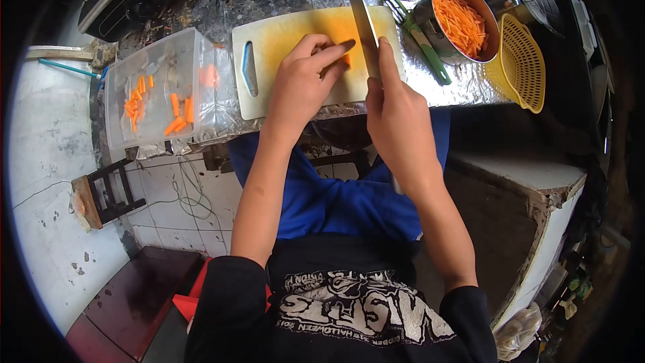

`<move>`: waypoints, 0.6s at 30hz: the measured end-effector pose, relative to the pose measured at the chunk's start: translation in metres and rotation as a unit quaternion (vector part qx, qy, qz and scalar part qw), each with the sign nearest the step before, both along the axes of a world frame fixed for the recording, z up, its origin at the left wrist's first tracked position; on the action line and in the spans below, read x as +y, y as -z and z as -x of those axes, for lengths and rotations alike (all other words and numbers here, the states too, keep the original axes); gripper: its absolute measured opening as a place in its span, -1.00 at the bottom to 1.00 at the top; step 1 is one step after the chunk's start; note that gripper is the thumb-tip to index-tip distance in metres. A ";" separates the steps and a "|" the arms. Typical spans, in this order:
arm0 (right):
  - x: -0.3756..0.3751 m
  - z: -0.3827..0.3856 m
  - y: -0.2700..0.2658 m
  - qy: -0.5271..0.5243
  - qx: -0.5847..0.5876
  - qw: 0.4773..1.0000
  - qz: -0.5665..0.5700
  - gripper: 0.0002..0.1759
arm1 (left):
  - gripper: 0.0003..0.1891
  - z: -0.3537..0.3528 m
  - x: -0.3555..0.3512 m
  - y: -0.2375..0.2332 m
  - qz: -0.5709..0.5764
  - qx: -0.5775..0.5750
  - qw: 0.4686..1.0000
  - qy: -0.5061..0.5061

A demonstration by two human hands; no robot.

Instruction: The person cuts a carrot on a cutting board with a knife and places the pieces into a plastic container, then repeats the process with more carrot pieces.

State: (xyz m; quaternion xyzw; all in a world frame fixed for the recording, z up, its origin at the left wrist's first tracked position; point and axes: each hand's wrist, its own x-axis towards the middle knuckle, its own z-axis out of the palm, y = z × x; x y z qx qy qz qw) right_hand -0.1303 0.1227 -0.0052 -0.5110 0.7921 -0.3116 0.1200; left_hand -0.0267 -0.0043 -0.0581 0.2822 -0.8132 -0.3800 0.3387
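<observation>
My left hand [302, 81] presses down on a piece of carrot [347, 59] on the white cutting board [269, 54], fingers curled over it so most of the carrot is hidden. In my right hand [396, 117] is a knife [359, 10], its long blade pointing away from me and set right beside my left fingertips. The board is stained orange around the cut.
A clear plastic tub [158, 91] with several carrot sticks sits left of the board. At the right stand a metal pot [463, 23] full of carrot strips, a green peeler [420, 37] and a yellow strainer [521, 64]. The foil-covered counter ends just below the board.
</observation>
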 end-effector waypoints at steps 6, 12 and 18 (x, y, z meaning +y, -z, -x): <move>0.019 0.005 -0.025 0.012 0.026 1.000 -0.001 -0.34 | -0.88 -0.001 -0.002 -0.003 0.071 -0.007 0.997 0.022; 0.020 -0.003 -0.056 -0.040 0.080 0.995 0.040 -0.37 | -0.91 -0.037 0.026 -0.057 0.074 0.060 0.995 -0.027; -0.021 -0.024 -0.076 -0.151 0.155 0.973 0.078 -0.39 | -0.87 -0.147 -0.011 -0.098 0.140 0.005 0.965 -0.223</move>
